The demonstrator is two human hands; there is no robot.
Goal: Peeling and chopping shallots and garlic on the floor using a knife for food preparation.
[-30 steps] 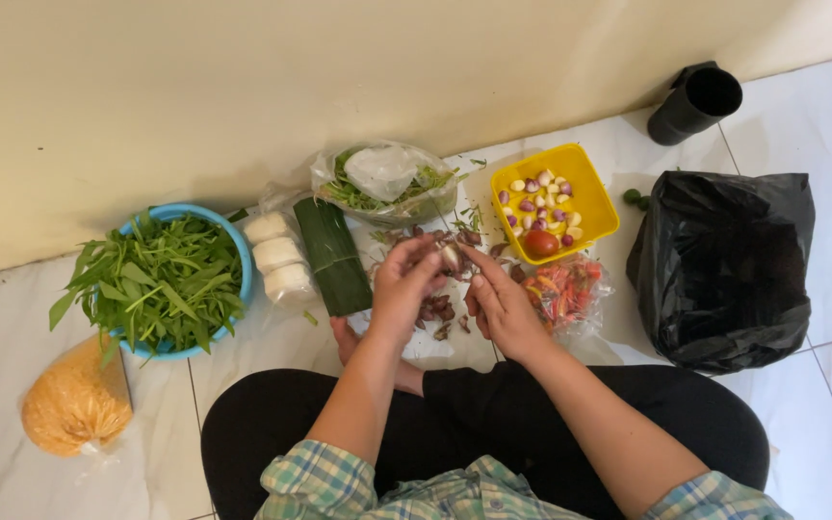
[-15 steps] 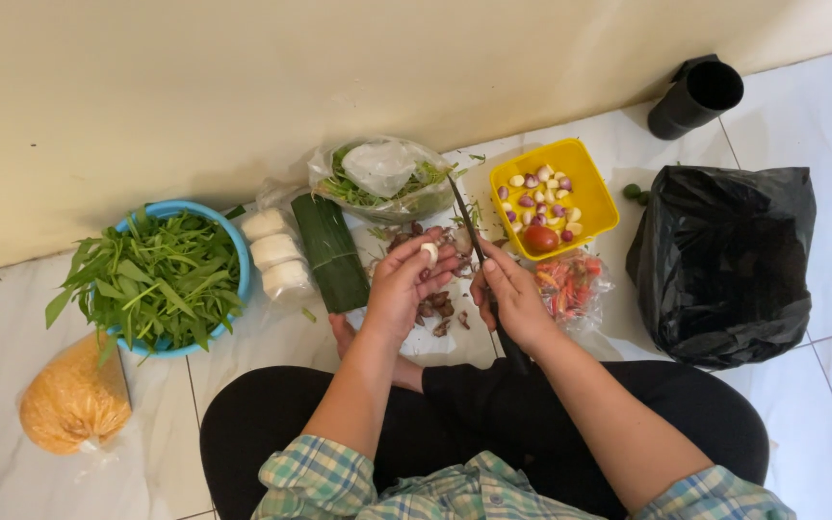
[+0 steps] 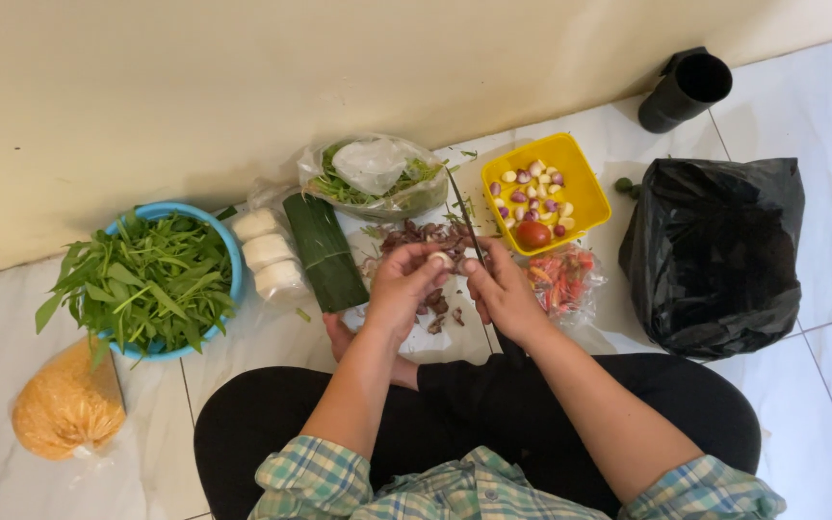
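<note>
I sit cross-legged on a white tiled floor. My left hand (image 3: 406, 289) pinches a small pale garlic clove (image 3: 442, 260) at its fingertips. My right hand (image 3: 503, 289) grips a knife (image 3: 464, 212) whose thin dark blade points away from me, its base right next to the clove. Below the hands lies a pile of reddish-brown peelings (image 3: 421, 236) on a white sheet. A yellow square tub (image 3: 589, 193) just beyond my right hand holds peeled shallots, garlic cloves and a red tomato.
A blue bowl (image 3: 228, 246) of leafy greens sits at left, an orange-filled plastic bag (image 3: 67, 409) below it. White blocks (image 3: 267, 250), a folded banana leaf (image 3: 325, 250), a bag of greens (image 3: 373, 173), a bag of red chillies (image 3: 560, 274), a black plastic bag (image 3: 715, 250) and a black cup (image 3: 686, 87) surround the work spot.
The knife blade has come into view, pointing away from me. My hands have drawn slightly nearer to me, and the clove has passed to my left fingertips.
</note>
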